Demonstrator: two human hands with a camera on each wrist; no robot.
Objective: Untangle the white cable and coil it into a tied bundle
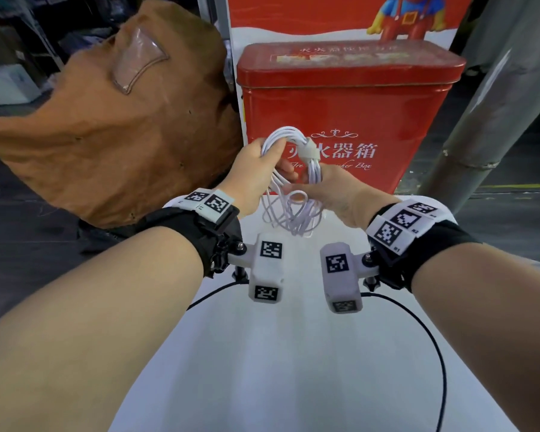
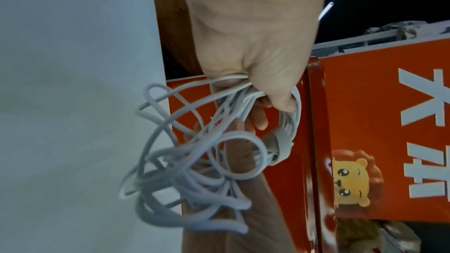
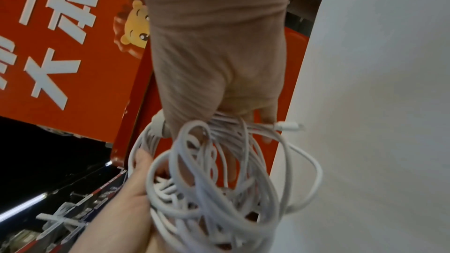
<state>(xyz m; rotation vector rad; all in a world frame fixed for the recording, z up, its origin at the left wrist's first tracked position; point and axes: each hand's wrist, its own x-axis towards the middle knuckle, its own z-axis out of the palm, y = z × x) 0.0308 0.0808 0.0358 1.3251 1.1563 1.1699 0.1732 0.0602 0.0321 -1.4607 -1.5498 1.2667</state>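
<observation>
- The person is holding the white cable (image 1: 289, 179) up in the air with both hands, above a white table (image 1: 281, 353) and right in front of a red metal box (image 1: 340, 98).
- The left hand (image 1: 256, 169) is gripping the left side of the coil, its fingers curling round several strands (the left wrist view shows the thumb (image 2: 280, 95) pressing down on the bunch).
- The right hand (image 1: 340, 194) is closing its fingers round the right side of the same coil, with strands passing under the thumb.
- A white strap (image 1: 311, 149) is wrapping the strands together at the top right of the coil, just above the right hand.
- Below both hands the loops are hanging loose and uneven, crossing each other in a tangle rather than lying in neat rings.
- One plug end (image 3: 288, 127) is sticking out sideways past the right hand's fingers (clearest from the right wrist view).
- A crumpled brown bag (image 1: 122, 120) with a clear plastic window is sitting to the left of the box.
- A red poster with a cartoon lion (image 2: 350, 178) is standing behind the box.
- A grey pole (image 1: 487, 113) is leaning to the right.
</observation>
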